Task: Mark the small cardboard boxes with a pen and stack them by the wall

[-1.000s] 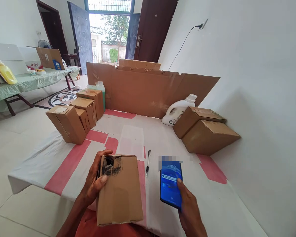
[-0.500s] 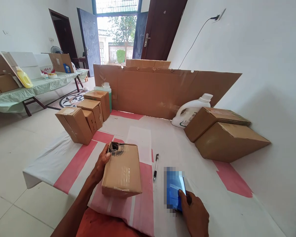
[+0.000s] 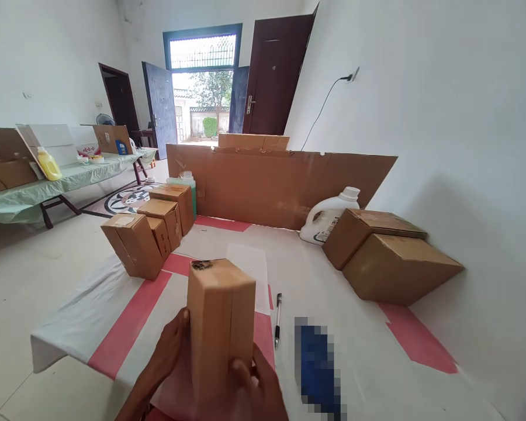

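Head view: small cardboard box (image 3: 219, 327) stood upright above the table's near edge, clasped between left hand (image 3: 169, 356) and right hand (image 3: 258, 389); pen (image 3: 277, 320) just right; phone (image 3: 319, 368) lying beyond on white-and-red table cover (image 3: 114, 316).

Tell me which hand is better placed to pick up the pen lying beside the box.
Right. The pen lies on the table cover just right of the upright cardboard box. The right hand grips the box's lower right side, nearer the pen; the left hand is on the far side, behind the box.
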The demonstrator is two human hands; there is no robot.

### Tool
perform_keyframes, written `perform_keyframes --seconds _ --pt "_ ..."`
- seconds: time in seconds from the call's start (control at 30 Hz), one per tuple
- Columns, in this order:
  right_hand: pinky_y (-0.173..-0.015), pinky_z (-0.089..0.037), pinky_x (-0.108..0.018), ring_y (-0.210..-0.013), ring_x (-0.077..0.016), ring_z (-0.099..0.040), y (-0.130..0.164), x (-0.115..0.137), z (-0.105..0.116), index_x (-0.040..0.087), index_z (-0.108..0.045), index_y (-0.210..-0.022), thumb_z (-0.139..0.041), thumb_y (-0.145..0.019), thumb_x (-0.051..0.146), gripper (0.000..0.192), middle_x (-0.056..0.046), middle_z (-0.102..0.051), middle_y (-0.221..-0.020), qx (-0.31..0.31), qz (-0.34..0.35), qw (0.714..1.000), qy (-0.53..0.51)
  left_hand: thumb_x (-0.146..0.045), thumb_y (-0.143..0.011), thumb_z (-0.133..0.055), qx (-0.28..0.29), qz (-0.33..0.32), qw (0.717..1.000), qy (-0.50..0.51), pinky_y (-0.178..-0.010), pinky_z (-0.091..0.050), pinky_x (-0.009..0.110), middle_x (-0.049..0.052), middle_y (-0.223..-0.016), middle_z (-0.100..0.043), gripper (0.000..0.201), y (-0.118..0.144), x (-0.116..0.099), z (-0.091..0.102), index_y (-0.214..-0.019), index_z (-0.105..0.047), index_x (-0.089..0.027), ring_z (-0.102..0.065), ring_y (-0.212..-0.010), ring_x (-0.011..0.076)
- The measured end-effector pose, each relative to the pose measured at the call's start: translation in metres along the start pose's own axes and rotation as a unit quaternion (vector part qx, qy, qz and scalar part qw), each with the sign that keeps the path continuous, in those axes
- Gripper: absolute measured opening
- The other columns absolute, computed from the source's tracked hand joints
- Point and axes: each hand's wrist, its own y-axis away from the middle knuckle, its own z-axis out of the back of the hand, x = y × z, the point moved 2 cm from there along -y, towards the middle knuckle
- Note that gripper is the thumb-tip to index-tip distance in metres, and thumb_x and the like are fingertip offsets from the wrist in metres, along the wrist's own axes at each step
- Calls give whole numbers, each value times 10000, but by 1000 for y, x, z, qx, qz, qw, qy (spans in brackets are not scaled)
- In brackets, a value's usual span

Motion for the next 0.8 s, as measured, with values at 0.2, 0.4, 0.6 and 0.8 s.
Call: perform_keyframes --seconds 0.2,0.4,0.6,0.8 --pt "-629 -488 -315 -689 -203 -595 -8 31 22 218 -560 -1487 -457 -976 736 735 -49 -736 -973 -46 11 999 -7 -763 -953 -475 -90 122 988 -38 -1251 -280 614 167 -1603 -471 842 18 11 4 -1616 -344 -261 -415 -1514 377" --pt "-683 -499 -309 -840 -213 -663 -21 52 16 251 -358 -1597 -514 -993 660 746 -41 -715 -1019 -5 71 997 30 -647 -1010 -478 -62 17 997 -34 -1018 -536 483 116 -1422 -601 576 25 -39 -1 -1470 -530 -303 -633 -1222 311" --pt "-750 -515 -345 -889 -230 -676 -62 82 30 244 -644 -1378 -529 -975 661 592 -60 -734 -1031 19 109 988 106 -684 -927 -560 -138 -19 979 -146 -755 -541 382 111 -1224 -638 583 -26 -57 2 -1287 -640 -233 -645 -947 261" --pt "-981 -518 -486 -1229 -345 -632 -117 56 61 243 -651 -1323 -772 -785 640 680 -140 -681 -1325 -10 52 997 51 -721 -916 -517 -138 39 980 -140 -882 -563 463 152 -1373 -604 689 -33 -15 6 -1385 -582 -221 -666 -1079 299"
